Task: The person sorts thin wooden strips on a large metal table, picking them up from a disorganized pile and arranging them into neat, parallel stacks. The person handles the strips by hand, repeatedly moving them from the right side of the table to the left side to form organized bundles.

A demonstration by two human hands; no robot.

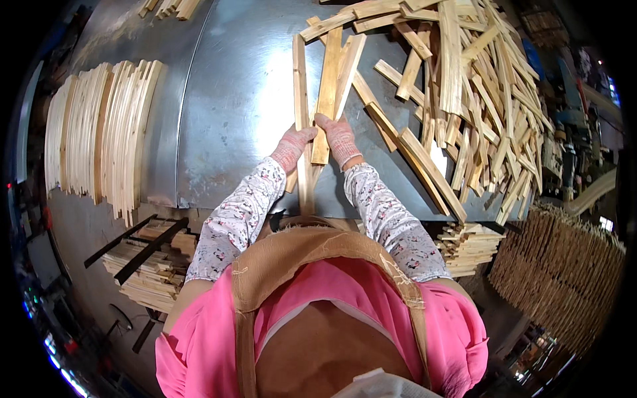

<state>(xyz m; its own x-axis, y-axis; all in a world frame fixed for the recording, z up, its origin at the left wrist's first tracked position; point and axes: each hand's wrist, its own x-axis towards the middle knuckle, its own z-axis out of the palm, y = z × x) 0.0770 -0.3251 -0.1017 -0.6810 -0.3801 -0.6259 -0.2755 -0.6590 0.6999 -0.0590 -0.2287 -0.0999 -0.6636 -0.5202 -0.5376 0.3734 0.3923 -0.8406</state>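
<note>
Knit work gloves cover both my hands, and printed sleeves cover my forearms. My left hand [290,147] is closed on a narrow wooden slat [300,83] that runs lengthwise, its near end close to the table's front edge. My right hand [339,139] grips a wider, yellower wooden slat [328,79] with the thumb on top. Behind that one, a third slat [350,69] slants away to the right; my right fingers hide part of it, so I cannot tell if they hold it too. The slats cross close together between my hands.
A large jumbled heap of wooden slats [488,99] covers the right of the metal table [229,86]. Slats stand in an even row [103,129] at the left. Below the table are stacked slats [149,265] on the left and another stack [470,249] on the right.
</note>
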